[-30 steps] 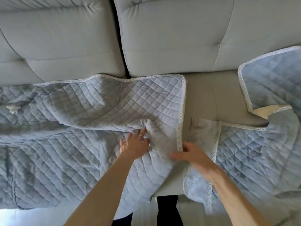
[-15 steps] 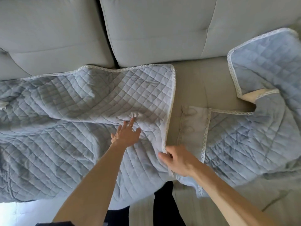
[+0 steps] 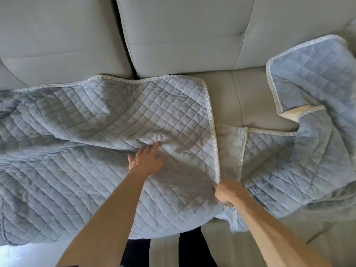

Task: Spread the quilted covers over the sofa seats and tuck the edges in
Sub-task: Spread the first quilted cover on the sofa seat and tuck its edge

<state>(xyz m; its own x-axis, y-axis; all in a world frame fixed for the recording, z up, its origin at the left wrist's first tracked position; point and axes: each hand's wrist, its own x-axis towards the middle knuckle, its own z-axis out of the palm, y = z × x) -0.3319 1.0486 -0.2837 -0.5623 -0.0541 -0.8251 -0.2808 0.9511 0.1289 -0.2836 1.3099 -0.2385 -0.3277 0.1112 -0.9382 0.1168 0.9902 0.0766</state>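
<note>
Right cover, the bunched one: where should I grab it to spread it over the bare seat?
Pinch the right cover at its trimmed back-left corner, coming from the bare seat side. That corner lies flat and free. Beside it the cover is folded over, cream underside showing, so pulling backward likely unfolds it.

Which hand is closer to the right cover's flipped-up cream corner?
Right. The right hand is below-left of the corner, gripping the left cover by its edge; the left hand rests farther left on it.
</note>
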